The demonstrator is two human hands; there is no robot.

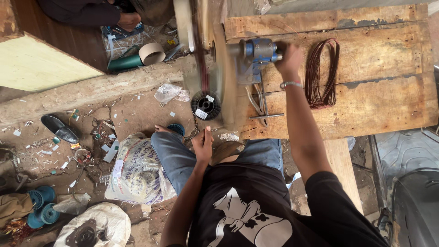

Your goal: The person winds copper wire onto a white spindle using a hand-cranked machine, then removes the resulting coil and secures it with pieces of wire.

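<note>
My right hand (288,59) grips the crank end of a blue hand-driven winding machine (256,57) clamped to the wooden bench (379,100). The machine's large wheel (219,73) is blurred with spin. My left hand (202,142) is held low by my knee with the fingers pinched, apparently on thin wire that runs up toward the wheel; the wire itself is too fine to see clearly. A black wire spool (205,105) lies on the ground just above that hand. A coil of reddish-brown copper wire (322,73) rests on the bench right of my right wrist.
A printed white sack (137,169) lies beside my left leg, another white bag (93,226) below it. Blue spools (40,206), a black shoe (59,129), a green roll with a cardboard tube (137,57) and scraps litter the dirt floor. Another person's hand (128,19) shows at top.
</note>
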